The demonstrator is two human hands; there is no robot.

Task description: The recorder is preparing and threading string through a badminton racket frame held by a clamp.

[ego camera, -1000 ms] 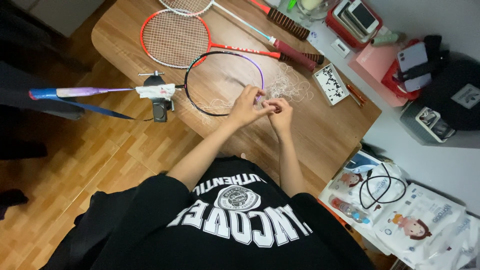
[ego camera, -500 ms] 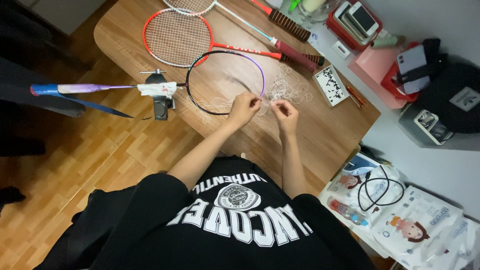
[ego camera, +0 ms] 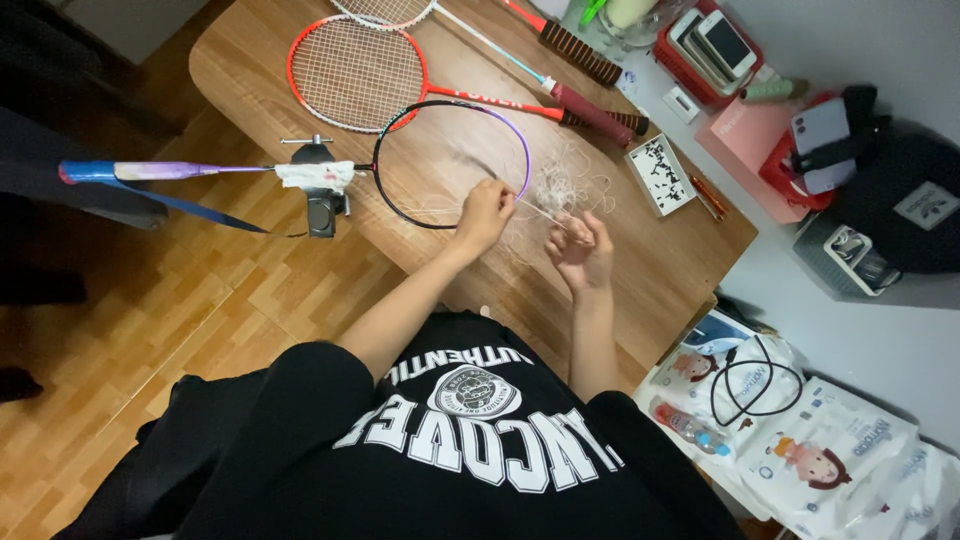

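**Thin string pulled between two hands at an unstrung racket frame**

I see a pale, thin string (ego camera: 540,210) running taut between my two hands. My left hand (ego camera: 484,212) is closed on it, knuckles up, right at the lower rim of the racket frame (ego camera: 452,112), a slim black-and-purple oval hoop with no strings across it. My right hand (ego camera: 582,255) sits just beside and slightly nearer my chest, palm up, fingers curled loosely around the string's other end; I cannot tell how firmly it pinches.

Beyond the right hand lies a loose tangle of string (ego camera: 568,185), whitish and wiry, on the table (ego camera: 680,270), which is smooth brown wood with a rounded corner. Left of the left hand, a dark metal clamp (ego camera: 322,190) grips the racket shaft, wrapped there in white cloth (ego camera: 314,175).

Farther out past the frame lies a red racket (ego camera: 358,70), fully strung. A second strung head above it is cut off by the picture's edge.
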